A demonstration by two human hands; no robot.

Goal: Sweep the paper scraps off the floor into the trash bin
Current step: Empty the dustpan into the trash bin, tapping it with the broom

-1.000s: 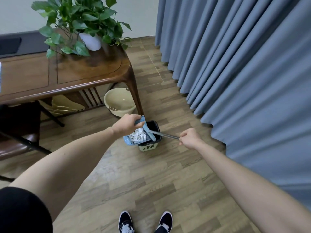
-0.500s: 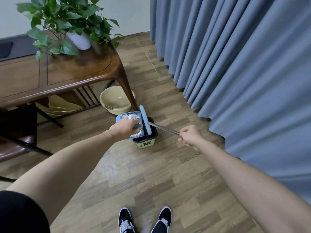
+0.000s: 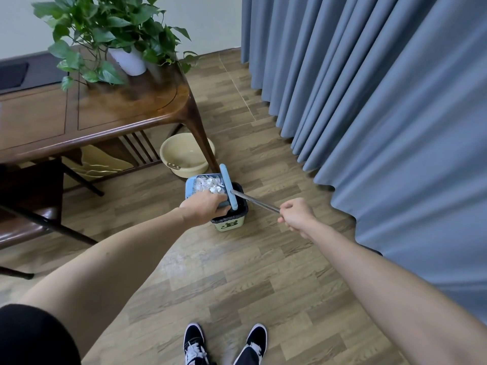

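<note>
My left hand (image 3: 205, 208) grips the near edge of a blue dustpan (image 3: 191, 186) that holds a heap of white paper scraps (image 3: 210, 183). The pan rests over the left rim of a small cream trash bin (image 3: 229, 224) lined with a black bag. My right hand (image 3: 296, 215) is closed on the thin metal handle (image 3: 255, 201) of a broom. Its light-blue head (image 3: 228, 187) lies across the pan's right edge, above the bin's opening. The bin's inside is mostly hidden.
A dark wooden table (image 3: 110, 111) with a potted plant (image 3: 116, 35) stands at the left; its leg comes down just behind the bin. A yellow basin (image 3: 184, 155) sits under it. Grey-blue curtains (image 3: 382, 114) hang along the right. My shoes (image 3: 224, 343) are at the bottom.
The dustpan has been lifted and levelled over the bin's left rim, and the broom head has swung up across its edge. My right hand has barely moved.
</note>
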